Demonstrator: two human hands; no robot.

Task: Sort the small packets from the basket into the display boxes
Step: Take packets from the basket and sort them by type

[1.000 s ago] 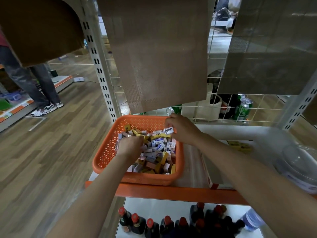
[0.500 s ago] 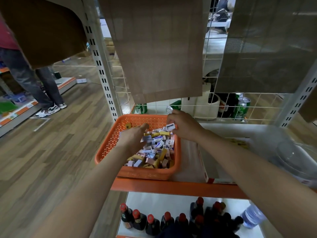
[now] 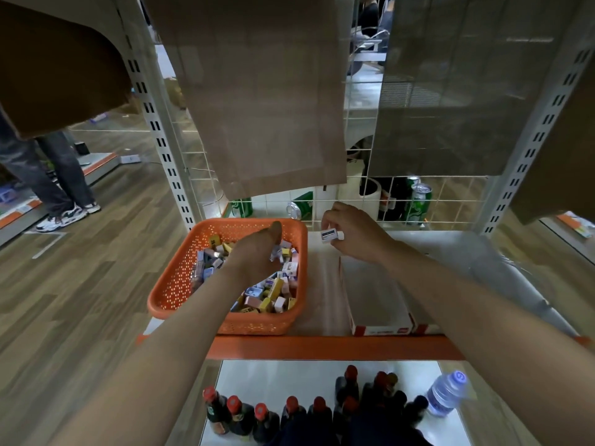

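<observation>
An orange perforated basket sits on the shelf, filled with several small packets in yellow, white, blue and pink. My left hand reaches into the basket, fingers down among the packets; what its fingertips hold is hidden. My right hand is to the right of the basket, above the far end of a white display box with a red front, and pinches a small white packet with a dark label.
The shelf has an orange front edge and a wire grid back with green cans behind it. Brown paper bags hang overhead. Dark red-capped bottles and a water bottle stand below. A person's legs are at left.
My right hand has carried the white packet rightward out of the basket to above the display box. My left hand has moved deeper toward the basket's middle.
</observation>
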